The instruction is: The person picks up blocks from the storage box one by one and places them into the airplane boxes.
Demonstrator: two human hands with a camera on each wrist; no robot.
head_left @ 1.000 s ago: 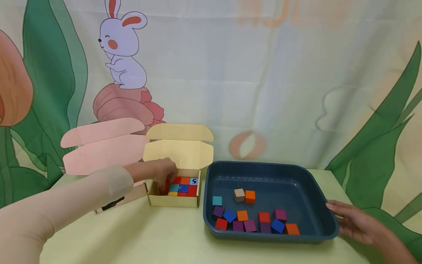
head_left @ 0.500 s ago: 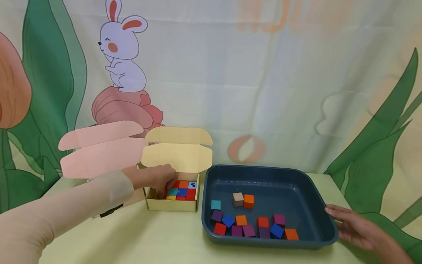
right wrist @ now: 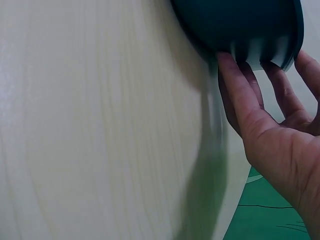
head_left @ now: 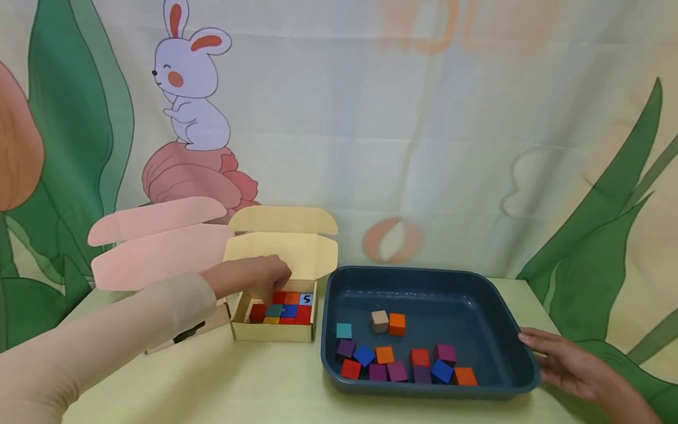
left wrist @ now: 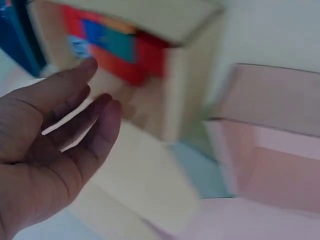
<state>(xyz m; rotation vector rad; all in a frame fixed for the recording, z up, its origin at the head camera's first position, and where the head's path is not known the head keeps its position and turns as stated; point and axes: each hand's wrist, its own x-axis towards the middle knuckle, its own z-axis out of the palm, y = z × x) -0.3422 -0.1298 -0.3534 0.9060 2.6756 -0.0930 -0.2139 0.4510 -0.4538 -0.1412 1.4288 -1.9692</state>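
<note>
My left hand hovers over the small yellow cardboard box, thumb and fingers apart with nothing between them in the left wrist view. Inside the box, coloured cubes lie packed in rows, among them a light-blue one marked 5. A dark red cube sits in the left part of the box, beside the teal cube. At the far right, my right hand touches the outer side of the dark blue tray with extended fingertips, which the right wrist view shows from close by.
Several loose cubes lie in the tray, mostly along its front: a purple one, an orange one, and a plain wooden one farther back. A pink box with its lid raised stands left of the yellow box. A printed curtain hangs behind.
My left hand has let go of the red cube in the left of the yellow box and risen slightly to the right. My right hand stays at the tray.
</note>
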